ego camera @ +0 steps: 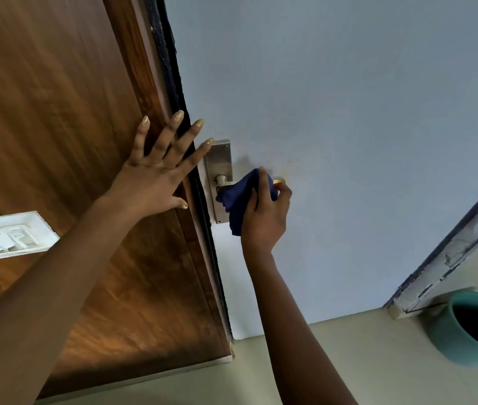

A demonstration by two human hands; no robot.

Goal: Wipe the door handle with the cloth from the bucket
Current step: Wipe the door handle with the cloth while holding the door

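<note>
I count 2 hands: left hand, right hand | 1 cloth | 1 door handle on 1 metal backplate | 1 white door | 1 wooden frame | 1 switch plate with 3 rockers | 1 teal bucket

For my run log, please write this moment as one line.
phase: wiping | right hand: cloth wrapped on door handle | left hand: flat on wooden frame | bucket: on floor
</note>
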